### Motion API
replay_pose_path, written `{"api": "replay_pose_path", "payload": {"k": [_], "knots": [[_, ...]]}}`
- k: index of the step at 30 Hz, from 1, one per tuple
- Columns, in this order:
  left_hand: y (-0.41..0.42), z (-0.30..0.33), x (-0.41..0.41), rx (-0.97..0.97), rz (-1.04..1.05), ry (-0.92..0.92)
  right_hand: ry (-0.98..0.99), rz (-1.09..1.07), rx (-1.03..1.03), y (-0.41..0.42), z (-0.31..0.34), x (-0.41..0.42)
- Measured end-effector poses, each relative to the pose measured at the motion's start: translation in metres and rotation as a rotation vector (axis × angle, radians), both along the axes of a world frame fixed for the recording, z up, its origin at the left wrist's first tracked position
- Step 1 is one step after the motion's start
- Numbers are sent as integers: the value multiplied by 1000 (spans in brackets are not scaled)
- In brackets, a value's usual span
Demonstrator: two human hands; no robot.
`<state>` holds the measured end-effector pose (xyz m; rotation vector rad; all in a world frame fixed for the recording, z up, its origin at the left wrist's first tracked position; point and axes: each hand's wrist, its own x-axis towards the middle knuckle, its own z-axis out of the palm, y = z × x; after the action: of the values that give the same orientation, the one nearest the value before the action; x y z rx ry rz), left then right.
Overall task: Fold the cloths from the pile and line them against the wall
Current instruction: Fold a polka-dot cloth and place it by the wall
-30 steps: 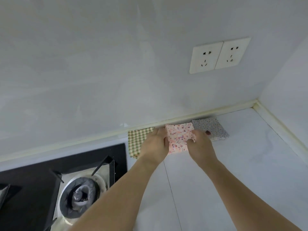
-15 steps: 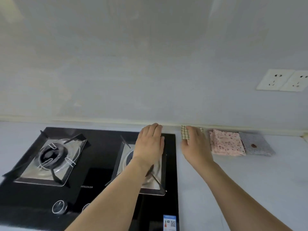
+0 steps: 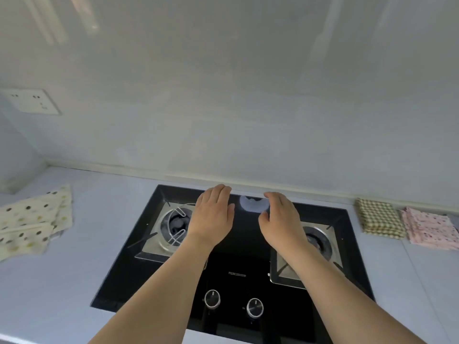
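A pile of cream cloths with dark and green dots lies loose on the counter at the far left. At the right, a folded green checked cloth and a folded pink flowered cloth sit side by side against the wall. My left hand and my right hand hover above the middle of the black gas hob, fingers straight, holding nothing.
The hob has two burners with metal pan supports and two knobs at its front. A wall socket is at the upper left. The counter's left end meets a side wall.
Both hands let go of the pink cloth at the wall and swung left over the hob. The view turned left, bringing the dotted pile into sight.
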<state>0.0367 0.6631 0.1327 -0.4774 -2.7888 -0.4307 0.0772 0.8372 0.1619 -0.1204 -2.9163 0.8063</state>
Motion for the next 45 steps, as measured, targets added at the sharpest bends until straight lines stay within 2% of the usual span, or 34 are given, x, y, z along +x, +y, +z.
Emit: {"api": "replay_pose_path", "payload": {"k": [5,8,13,16,20,26,29,35,38,42,45], "knots": [[-70,-1,2,27,124,-28,-29,127,-1,-68,1,-22],[-117,-3,-1,24,126,-36,-22,172,-40,-122,6,-33],[-219,-8,-24,95,198,-79,-38,221,-41,-222,5,-56],[-290,-17,-33,55,186,-125,-69,203,-73,-292,-6,-72],[-384,-25,-40,53,252,-190,-127,296,-56,-375,-11,-83],[-478,-29,-37,51,353,-240,-159,410,-39,-445,-16,-103],[-520,-45,-30,59,388,-278,-161,455,-50,-479,-29,-110],[-606,-111,-28,64,283,-419,-249,580,-96,-567,-82,-113],[-639,-158,-37,116,253,-362,-220,628,-92,-607,-126,-126],[-652,-199,-37,240,206,-146,-148,631,-111,-633,-193,-121],[-654,-208,-35,209,158,-91,49,649,-58,-639,-232,-110]]}}
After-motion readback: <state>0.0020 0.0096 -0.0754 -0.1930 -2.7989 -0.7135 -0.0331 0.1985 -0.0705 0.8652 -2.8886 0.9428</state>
